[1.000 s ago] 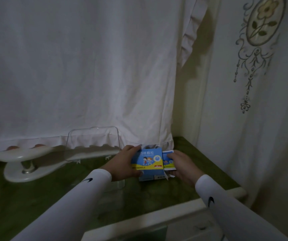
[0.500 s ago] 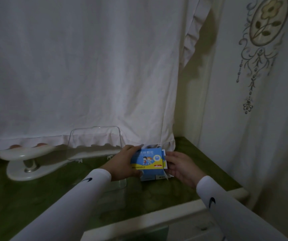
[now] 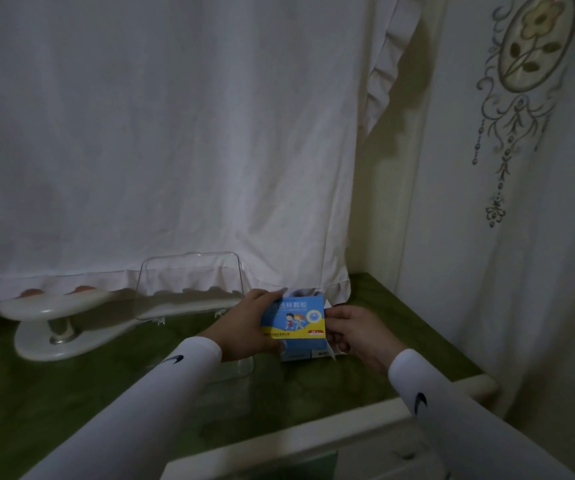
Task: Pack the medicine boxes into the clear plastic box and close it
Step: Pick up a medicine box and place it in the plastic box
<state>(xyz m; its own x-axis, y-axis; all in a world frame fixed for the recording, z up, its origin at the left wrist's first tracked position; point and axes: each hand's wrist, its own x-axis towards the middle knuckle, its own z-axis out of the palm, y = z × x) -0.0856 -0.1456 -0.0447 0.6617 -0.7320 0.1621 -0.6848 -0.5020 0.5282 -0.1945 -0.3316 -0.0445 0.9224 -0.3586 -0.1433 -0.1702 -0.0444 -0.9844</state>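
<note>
A blue and yellow medicine box (image 3: 296, 318) with cartoon children on its face is held upright between both hands. My left hand (image 3: 248, 329) grips its left side. My right hand (image 3: 357, 332) holds its right edge, where a second box sits hidden behind it. A white box (image 3: 308, 355) lies on the green tabletop under them. The clear plastic box (image 3: 237, 367) sits just left of the boxes, mostly hidden by my left forearm; its clear lid (image 3: 189, 282) stands open against the curtain.
A white oval stand (image 3: 61, 320) rests on the green tabletop (image 3: 71, 393) at the left. White curtains hang behind and to the right. A white rail (image 3: 314, 441) runs along the table's near edge.
My right hand has slid the second blue box in behind the front box, so it no longer shows at the right. Both hands have stayed in about the same place.
</note>
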